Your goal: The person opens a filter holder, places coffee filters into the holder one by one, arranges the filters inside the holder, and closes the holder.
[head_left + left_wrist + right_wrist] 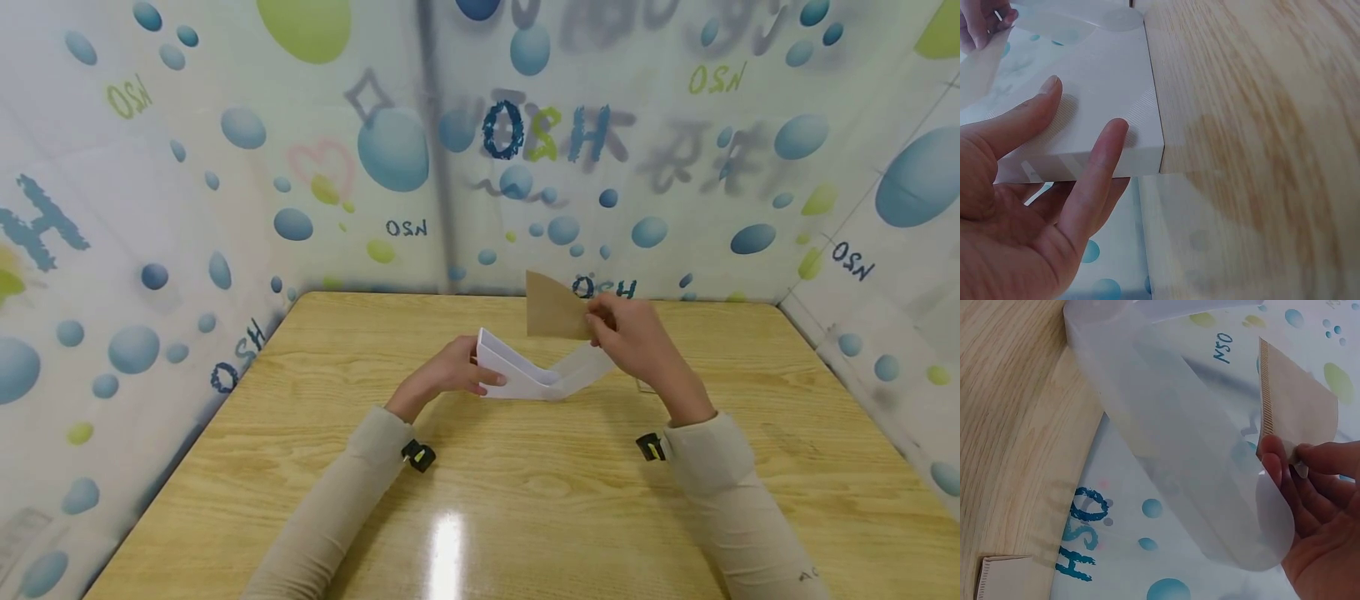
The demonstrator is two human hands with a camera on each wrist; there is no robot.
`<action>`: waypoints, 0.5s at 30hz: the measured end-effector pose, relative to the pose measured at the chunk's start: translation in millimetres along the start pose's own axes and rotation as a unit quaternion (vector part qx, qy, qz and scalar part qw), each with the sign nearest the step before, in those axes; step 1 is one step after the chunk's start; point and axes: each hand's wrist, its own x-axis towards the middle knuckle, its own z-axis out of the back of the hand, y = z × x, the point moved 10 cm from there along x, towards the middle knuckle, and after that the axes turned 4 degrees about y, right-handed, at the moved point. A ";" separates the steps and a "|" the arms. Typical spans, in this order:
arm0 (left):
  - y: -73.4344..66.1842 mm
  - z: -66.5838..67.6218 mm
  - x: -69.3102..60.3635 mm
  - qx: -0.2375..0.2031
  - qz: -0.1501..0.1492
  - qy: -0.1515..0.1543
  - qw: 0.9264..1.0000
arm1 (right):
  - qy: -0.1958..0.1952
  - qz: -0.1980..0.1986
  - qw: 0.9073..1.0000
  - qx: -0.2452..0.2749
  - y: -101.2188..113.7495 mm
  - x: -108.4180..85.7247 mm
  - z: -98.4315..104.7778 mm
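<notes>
Three dotted walls (pixel 660 196) flank a wooden table (pixel 525 475); left fingers (pixel 1105 152) grip box (pixel 521 379), right fingers (pixel 1333 457) pinch paper (pixel 553 311).

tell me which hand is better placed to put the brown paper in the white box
Probably the right hand: it pinches the brown paper, while the left hand is occupied holding the white box.

Right grip (pixel 632 335) pinched, left (pixel 454 365) apparently curled

A: Backdrop (pixel 480 225) lettering?
B: Large "OSH", resembling mirrored H2O; smaller repeats around.
A: Right sleeve (pixel 738 508)?
B: "AC", small, reading tentative.
A: White case (pixel 1110 81)?
B: Faint end marks, illegible.
</notes>
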 end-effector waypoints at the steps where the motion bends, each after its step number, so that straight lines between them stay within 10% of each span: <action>1: 0.1 0.0 0.2 0.000 0.001 0.000 1.000 | 0.001 0.000 1.000 -0.001 0.6 0.2 -0.6; 15: 0.5 -0.7 1.5 -0.007 -0.002 0.002 1.000 | 0.004 0.005 1.000 -0.011 2.5 3.1 -8.5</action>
